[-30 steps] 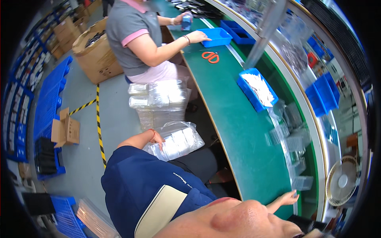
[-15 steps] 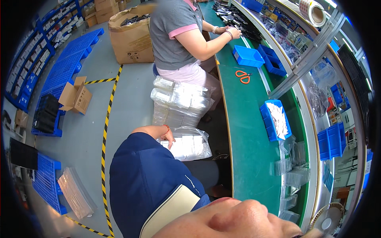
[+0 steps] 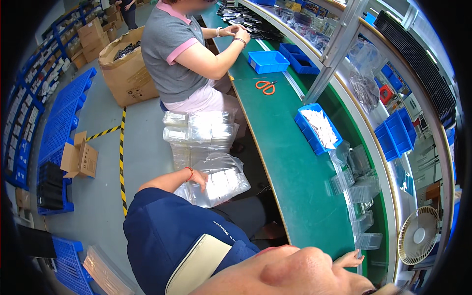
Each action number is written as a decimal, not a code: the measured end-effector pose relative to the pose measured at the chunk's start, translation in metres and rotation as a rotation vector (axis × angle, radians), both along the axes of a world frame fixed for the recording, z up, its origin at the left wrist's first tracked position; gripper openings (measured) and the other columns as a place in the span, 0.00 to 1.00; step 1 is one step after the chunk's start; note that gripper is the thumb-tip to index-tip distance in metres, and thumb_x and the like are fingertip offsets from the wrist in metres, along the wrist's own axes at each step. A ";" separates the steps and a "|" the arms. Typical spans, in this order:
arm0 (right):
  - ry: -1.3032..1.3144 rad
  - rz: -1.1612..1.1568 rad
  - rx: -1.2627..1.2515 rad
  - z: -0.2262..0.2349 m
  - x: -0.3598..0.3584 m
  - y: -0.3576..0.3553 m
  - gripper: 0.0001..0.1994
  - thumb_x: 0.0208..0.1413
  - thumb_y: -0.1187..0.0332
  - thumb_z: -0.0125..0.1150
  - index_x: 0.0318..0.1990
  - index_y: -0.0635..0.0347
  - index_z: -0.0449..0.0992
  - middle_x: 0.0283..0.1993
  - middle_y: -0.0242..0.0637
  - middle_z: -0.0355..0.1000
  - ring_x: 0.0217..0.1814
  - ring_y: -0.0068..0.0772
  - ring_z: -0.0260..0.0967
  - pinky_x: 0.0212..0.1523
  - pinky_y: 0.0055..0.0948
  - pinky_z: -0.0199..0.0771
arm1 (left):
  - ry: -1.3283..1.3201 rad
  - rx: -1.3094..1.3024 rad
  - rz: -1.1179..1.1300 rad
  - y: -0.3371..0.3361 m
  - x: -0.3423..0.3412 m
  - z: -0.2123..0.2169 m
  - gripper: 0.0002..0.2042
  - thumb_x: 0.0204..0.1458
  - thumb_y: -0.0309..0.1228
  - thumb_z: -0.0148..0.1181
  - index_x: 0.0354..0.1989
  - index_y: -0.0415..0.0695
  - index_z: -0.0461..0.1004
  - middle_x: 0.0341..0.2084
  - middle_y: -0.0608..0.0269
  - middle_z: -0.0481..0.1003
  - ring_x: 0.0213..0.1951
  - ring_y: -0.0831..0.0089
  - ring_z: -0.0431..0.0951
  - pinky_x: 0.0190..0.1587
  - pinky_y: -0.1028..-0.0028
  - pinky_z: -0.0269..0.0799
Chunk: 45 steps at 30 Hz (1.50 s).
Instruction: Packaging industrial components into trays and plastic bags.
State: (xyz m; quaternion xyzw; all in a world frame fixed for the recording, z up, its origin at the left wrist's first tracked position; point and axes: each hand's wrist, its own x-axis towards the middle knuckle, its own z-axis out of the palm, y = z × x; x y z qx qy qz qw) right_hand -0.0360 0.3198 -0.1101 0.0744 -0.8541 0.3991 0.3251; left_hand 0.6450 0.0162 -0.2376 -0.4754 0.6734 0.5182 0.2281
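Note:
My left hand [image 3: 198, 179], with a red band at its wrist, rests on a clear plastic bag of white packets [image 3: 224, 186]. Its fingers point down onto the bag and look stretched out, with nothing visible lifted in them. Farther off, more clear-wrapped bundles [image 3: 201, 129] are stacked against that bag. Over the green bench [image 3: 309, 216], at the lower right, my right hand [image 3: 350, 259] shows partly from behind my face. Its fingers are apart and hold nothing visible. Close by it stands a clear plastic box [image 3: 368, 241], the nearest of several along the bench's rail.
On the bench are a blue bin of white pieces [image 3: 298, 120], orange-handled scissors [image 3: 266, 88] and a blue bin [image 3: 268, 63]. A co-worker [image 3: 179, 64] sits at the far end beside black items [image 3: 246, 18]. A metal post [image 3: 329, 61] rises from the bench; a fan [image 3: 419, 235] stands right.
The view has turned, so the scene sits farther left. My right hand has come into view over the bench. My left hand stays on the bag of packets.

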 end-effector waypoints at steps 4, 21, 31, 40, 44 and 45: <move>0.051 -0.037 0.037 -0.001 0.003 0.007 0.23 0.47 0.65 0.63 0.50 0.65 0.67 0.34 0.44 0.72 0.38 0.43 0.69 0.43 0.40 0.67 | 0.030 -0.207 0.060 -0.001 -0.016 0.058 0.35 0.25 0.41 0.70 0.47 0.45 0.65 0.44 0.48 0.68 0.47 0.59 0.69 0.47 0.64 0.65; -0.881 1.486 -0.444 0.100 0.254 -0.141 0.55 0.31 0.35 0.63 0.65 0.52 0.45 0.67 0.44 0.42 0.67 0.51 0.42 0.61 0.48 0.45 | 1.091 0.420 0.473 -0.002 -0.212 0.239 0.22 0.35 0.25 0.60 0.44 0.43 0.66 0.36 0.63 0.68 0.39 0.74 0.69 0.45 0.76 0.64; -0.973 1.289 -0.612 0.100 0.227 -0.060 0.33 0.34 0.61 0.62 0.53 0.64 0.65 0.52 0.38 0.64 0.57 0.32 0.57 0.59 0.29 0.52 | 0.913 0.801 0.229 0.043 -0.354 0.222 0.24 0.37 0.27 0.58 0.49 0.41 0.66 0.40 0.56 0.71 0.42 0.65 0.72 0.48 0.67 0.68; -0.864 0.601 -1.107 0.089 0.179 0.041 0.29 0.39 0.50 0.58 0.49 0.54 0.67 0.51 0.40 0.65 0.53 0.42 0.61 0.50 0.49 0.60 | 1.035 0.839 0.021 0.105 -0.424 0.201 0.38 0.50 0.47 0.55 0.66 0.54 0.42 0.65 0.52 0.39 0.66 0.61 0.24 0.59 0.48 0.14; -0.742 0.376 -1.129 0.094 0.157 0.071 0.34 0.37 0.45 0.56 0.54 0.51 0.63 0.58 0.40 0.56 0.59 0.44 0.52 0.50 0.57 0.55 | 1.030 0.821 -0.033 0.118 -0.426 0.189 0.33 0.52 0.43 0.55 0.64 0.48 0.51 0.61 0.59 0.50 0.65 0.69 0.40 0.62 0.57 0.34; -0.709 0.319 -1.154 0.093 0.150 0.076 0.36 0.37 0.44 0.56 0.55 0.52 0.62 0.59 0.40 0.54 0.61 0.44 0.50 0.51 0.59 0.53 | 1.031 0.820 -0.032 0.118 -0.422 0.185 0.33 0.52 0.43 0.55 0.64 0.48 0.51 0.61 0.59 0.50 0.65 0.69 0.40 0.62 0.57 0.34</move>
